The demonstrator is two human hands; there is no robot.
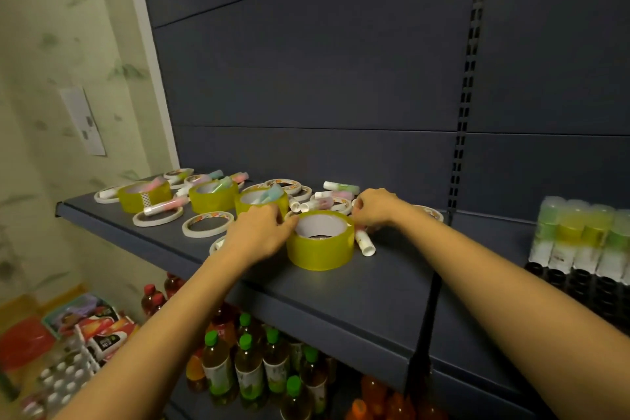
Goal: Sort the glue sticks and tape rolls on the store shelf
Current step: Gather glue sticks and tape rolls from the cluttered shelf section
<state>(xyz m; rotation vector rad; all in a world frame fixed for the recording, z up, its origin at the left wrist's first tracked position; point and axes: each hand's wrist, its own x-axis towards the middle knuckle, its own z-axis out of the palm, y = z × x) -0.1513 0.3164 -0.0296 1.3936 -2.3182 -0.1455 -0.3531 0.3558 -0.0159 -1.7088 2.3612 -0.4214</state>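
i'm seeing three yellow tape rolls (213, 197) sitting along the shelf (375, 286) on the left. my left hand (259, 232) is gripping the nearest tape roll (320, 245) by its left rim. my right hand (373, 208) is curling at its right rim, above a glue stick (365, 244); i cannot tell what it is holding.

Subject: one person, in view only as two arms and two hands.
Left forearm (163, 334): bare along its whole visible length, smooth and slender, broadening toward the lower edge of view.
Right forearm (511, 283): bare likewise, of matching build, broadening toward the right edge.
Left hand (259, 233): bare; back of hand and knuckles on show.
Right hand (373, 210): bare; back of hand and knuckle ridge on show.
Wrists: bare on both sides.
Nails: too blurred to judge.
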